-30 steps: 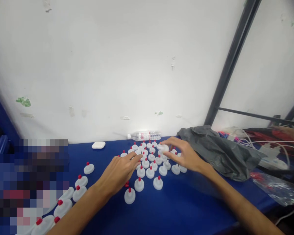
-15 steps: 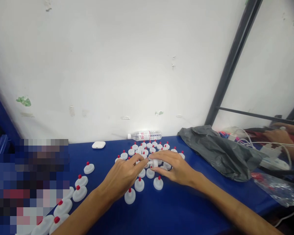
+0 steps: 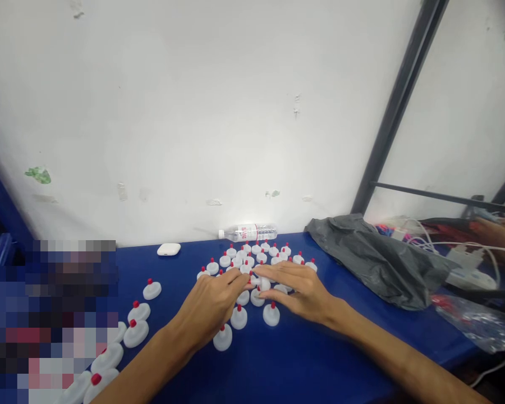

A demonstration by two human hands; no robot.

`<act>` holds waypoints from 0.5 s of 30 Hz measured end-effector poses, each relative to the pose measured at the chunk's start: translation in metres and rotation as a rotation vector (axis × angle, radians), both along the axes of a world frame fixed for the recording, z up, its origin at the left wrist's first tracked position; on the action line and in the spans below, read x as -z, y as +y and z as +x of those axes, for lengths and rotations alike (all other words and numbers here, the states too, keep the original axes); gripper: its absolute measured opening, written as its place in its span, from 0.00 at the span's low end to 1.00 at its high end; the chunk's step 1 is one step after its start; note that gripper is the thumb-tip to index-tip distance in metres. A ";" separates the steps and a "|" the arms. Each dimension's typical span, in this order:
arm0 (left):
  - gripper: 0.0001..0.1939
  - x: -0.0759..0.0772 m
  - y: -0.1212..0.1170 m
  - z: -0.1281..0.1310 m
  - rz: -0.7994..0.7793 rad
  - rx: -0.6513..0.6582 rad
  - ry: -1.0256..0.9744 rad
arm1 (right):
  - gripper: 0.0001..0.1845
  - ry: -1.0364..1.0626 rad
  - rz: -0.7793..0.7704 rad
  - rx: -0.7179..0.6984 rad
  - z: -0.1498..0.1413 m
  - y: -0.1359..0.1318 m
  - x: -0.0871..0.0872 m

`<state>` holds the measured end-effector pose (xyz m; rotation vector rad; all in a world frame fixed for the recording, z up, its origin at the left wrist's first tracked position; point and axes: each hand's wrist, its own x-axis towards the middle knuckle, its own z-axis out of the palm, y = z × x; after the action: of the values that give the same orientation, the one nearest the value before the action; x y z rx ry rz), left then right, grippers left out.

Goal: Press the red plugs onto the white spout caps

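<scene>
Both hands are over the desk [image 3: 320, 359], close together above a cluster of white lids. The right hand [image 3: 305, 289] has a white lid [image 3: 265, 284] between thumb and fingers; these are parted by the width of the lid and closed on it. The lid is tilted on its side, its spout directed toward the left hand [image 3: 214, 297]. The fingers of the left hand are bent and drawn together at the end of that spout. A small patch of red shows there; whether it is a cap in the grip or one standing behind cannot be told.

Around and beneath the hands, further lids stand on the desk, most with a red cap on an upright spout. Two are set nearer the front edge: one lid [image 3: 271, 315] below the right hand, another [image 3: 223, 338] beside the left wrist. A separate line of lids [image 3: 136, 334] runs along the left side, partly covered by the blurred area.

A clear bottle [image 3: 248, 232] lies on its side along the wall [image 3: 193, 112]. A white case [image 3: 169, 249] rests left of it. At right lie a crumpled grey bag [image 3: 374, 264], a clear plastic bag [image 3: 480, 325] and white cables [image 3: 421, 241].
</scene>
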<state>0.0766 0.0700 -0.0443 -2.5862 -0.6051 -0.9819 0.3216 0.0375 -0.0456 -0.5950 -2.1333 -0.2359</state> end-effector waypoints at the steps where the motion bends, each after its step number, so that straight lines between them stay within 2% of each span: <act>1: 0.16 0.000 0.000 0.000 -0.008 0.007 -0.011 | 0.33 0.002 0.000 -0.004 -0.001 -0.001 -0.001; 10: 0.16 -0.004 -0.009 -0.002 -0.076 0.051 -0.053 | 0.34 0.008 0.054 -0.006 -0.008 -0.005 0.007; 15: 0.17 -0.005 -0.006 -0.001 -0.120 0.036 -0.047 | 0.30 -0.024 0.082 0.005 -0.012 -0.007 0.001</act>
<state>0.0753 0.0641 -0.0395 -2.6936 -0.6500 -1.0515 0.3100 0.0308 -0.0470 -0.5526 -2.1340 -0.3335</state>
